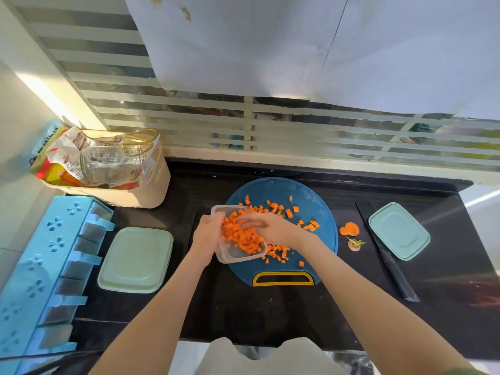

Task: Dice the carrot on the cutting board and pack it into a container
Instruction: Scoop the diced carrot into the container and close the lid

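1. Two hands meet at the left edge of the round blue cutting board, which lies on a dark counter.
2. Left hand: fingers and thumb curled round the left wall of a clear plastic container, gripping it. The container is tilted, its mouth turned toward the board.
3. Right hand: fingers held together and nearly straight, reaching left and lying on the diced carrot at the container's mouth. It clasps nothing that can be seen.
4. Diced carrot: a large share is heaped inside the container; the rest lies scattered over the board, mostly behind and to the right of the right hand, with some under the wrist.
5. Carrot ends lie on the counter just right of the board.
6. A dark knife lies further right, beside a small green lid.
7. A large green lid sits left of the board, apart from the left hand.
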`<state>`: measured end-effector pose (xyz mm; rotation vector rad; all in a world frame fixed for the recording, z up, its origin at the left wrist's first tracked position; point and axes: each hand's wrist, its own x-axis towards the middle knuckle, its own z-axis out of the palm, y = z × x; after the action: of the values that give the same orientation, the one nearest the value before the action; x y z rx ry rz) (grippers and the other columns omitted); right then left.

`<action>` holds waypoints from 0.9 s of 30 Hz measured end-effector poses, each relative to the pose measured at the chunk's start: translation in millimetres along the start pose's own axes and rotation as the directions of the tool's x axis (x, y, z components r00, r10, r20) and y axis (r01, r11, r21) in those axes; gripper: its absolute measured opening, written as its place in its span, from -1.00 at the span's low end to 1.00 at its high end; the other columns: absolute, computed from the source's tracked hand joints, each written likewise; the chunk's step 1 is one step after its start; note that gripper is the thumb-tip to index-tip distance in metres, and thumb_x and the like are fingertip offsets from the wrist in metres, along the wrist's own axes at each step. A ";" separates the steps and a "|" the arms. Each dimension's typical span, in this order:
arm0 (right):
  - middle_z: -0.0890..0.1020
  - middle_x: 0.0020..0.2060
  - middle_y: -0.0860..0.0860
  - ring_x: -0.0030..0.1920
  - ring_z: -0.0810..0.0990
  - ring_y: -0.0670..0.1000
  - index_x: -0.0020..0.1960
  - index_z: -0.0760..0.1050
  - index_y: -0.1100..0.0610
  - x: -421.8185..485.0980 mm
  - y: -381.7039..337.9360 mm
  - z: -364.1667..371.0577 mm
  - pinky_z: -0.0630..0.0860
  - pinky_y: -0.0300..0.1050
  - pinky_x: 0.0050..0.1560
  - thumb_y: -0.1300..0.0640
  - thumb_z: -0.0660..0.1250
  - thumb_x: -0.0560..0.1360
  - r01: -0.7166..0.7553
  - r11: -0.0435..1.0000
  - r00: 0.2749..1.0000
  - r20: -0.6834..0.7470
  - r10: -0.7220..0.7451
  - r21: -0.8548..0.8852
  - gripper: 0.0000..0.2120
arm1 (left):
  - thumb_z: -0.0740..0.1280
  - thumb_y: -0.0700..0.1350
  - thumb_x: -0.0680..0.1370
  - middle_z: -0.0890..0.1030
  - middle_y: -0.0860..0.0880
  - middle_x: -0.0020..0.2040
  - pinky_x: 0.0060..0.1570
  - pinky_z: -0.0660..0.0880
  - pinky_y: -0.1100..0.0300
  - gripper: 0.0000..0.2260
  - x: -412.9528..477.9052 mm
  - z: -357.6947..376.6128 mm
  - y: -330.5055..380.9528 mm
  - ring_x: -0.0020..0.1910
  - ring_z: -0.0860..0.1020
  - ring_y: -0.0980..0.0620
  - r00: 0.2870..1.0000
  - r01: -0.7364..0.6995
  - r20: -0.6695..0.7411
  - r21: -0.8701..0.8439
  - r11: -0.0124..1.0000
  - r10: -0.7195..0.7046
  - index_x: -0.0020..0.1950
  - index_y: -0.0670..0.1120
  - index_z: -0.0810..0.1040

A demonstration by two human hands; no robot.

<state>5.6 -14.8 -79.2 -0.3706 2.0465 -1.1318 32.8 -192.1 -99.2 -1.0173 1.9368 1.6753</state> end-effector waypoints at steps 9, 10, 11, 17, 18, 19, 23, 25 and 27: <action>0.51 0.25 0.07 0.28 0.45 0.02 0.22 0.56 0.12 -6.4 16.3 -3.2 0.37 -0.13 0.31 0.38 0.11 0.58 -0.064 0.991 0.969 -0.246 0.034 -0.118 -0.64 | 0.18 -0.09 0.62 0.57 -0.19 0.07 -0.18 0.51 0.04 -0.85 -8.5 -5.4 -17.5 -0.07 0.55 -0.08 0.981 0.156 0.174 -0.446 0.882 -0.086 0.04 -0.10 0.52; 0.51 0.24 0.11 0.26 0.46 0.07 0.27 0.51 0.17 -7.9 21.2 -3.5 0.39 -0.14 0.23 0.36 0.12 0.58 -0.125 0.984 0.928 -0.366 0.070 -0.129 -0.66 | 0.19 -0.10 0.62 0.56 -0.18 0.05 -0.14 0.52 0.03 -0.87 -9.1 -5.9 -20.7 -0.05 0.55 -0.09 0.983 0.155 0.159 -0.472 0.868 -0.089 0.01 -0.09 0.50; 0.48 0.25 0.15 0.26 0.46 0.12 0.33 0.43 0.20 -9.4 28.1 -3.7 0.40 -0.13 0.18 0.33 0.14 0.58 -0.204 0.970 0.882 -0.454 0.123 -0.134 -0.66 | 0.20 -0.11 0.60 0.55 -0.17 0.05 -0.10 0.53 0.01 -0.89 -9.2 -7.7 -23.5 0.00 0.55 -0.11 0.985 0.151 0.145 -0.506 0.849 -0.089 0.03 -0.09 0.49; 0.17 0.43 0.21 0.37 0.32 0.27 0.51 0.00 0.13 -22.6 54.9 11.0 0.44 0.12 0.27 -0.16 0.44 0.42 -0.628 0.763 0.738 -0.429 0.521 -0.154 -0.10 | 0.14 0.10 0.61 0.52 -0.19 0.10 -0.05 0.51 -0.06 -0.66 -6.8 -20.8 -33.0 0.05 0.54 -0.18 0.990 0.141 0.118 -0.758 0.636 -0.080 0.18 -0.14 0.44; 0.12 0.45 0.22 0.38 0.33 0.26 0.52 -0.03 0.12 -21.2 52.9 15.1 0.45 0.11 0.26 -0.16 0.46 0.40 -0.624 0.773 0.738 -0.407 0.538 -0.110 -0.06 | 0.13 0.13 0.61 0.52 -0.19 0.11 -0.05 0.51 -0.07 -0.63 -6.5 -23.2 -32.8 0.06 0.54 -0.18 0.991 0.132 0.104 -0.769 0.625 -0.081 0.21 -0.14 0.44; 0.12 0.45 0.22 0.36 0.35 0.24 0.52 -0.02 0.12 -19.0 49.6 19.9 0.47 0.06 0.22 -0.14 0.47 0.40 -0.609 0.791 0.744 -0.392 0.541 -0.064 -0.06 | 0.14 0.13 0.61 0.52 -0.19 0.12 -0.04 0.50 -0.08 -0.62 -6.0 -25.6 -33.0 0.07 0.54 -0.18 0.992 0.123 0.094 -0.778 0.616 -0.080 0.21 -0.14 0.43; 0.25 0.34 0.17 0.28 0.40 0.16 0.41 0.16 0.17 -6.0 38.0 35.6 0.39 -0.11 0.07 -0.01 0.44 0.46 -0.511 0.859 0.791 -0.392 0.470 -0.002 -0.32 | 0.13 0.12 0.61 0.48 -0.21 0.25 0.13 0.46 -0.13 -0.62 -6.7 -35.2 -34.1 0.15 0.52 -0.20 0.993 0.115 0.078 -0.808 0.578 -0.089 0.23 -0.14 0.43; 0.34 0.27 0.18 0.21 0.46 0.15 0.36 0.23 0.18 -0.6 34.4 37.6 0.40 -0.11 0.04 0.05 0.37 0.51 -0.457 0.889 0.804 -0.420 0.421 0.018 -0.47 | 0.08 0.14 0.63 0.43 -0.20 0.32 0.27 0.38 -0.15 -0.58 -8.3 -39.1 -35.3 0.29 0.43 -0.22 0.993 0.118 0.081 -0.822 0.556 -0.091 0.30 -0.13 0.42; 0.46 0.21 0.20 0.09 0.52 0.15 0.31 0.30 0.21 0.0 33.5 31.3 0.44 -0.05 -0.03 0.14 0.28 0.54 -0.414 0.910 0.787 -0.497 0.365 0.013 -0.62 | 0.02 0.15 0.64 0.39 -0.18 0.38 0.38 0.27 -0.16 -0.57 -8.6 -42.4 -36.7 0.39 0.35 -0.22 0.993 0.117 0.081 -0.831 0.544 -0.090 0.31 -0.11 0.41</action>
<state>32.0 -14.6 -116.7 0.3346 2.4718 -0.9261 72.4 -231.6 -109.2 -1.3504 0.9167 2.5861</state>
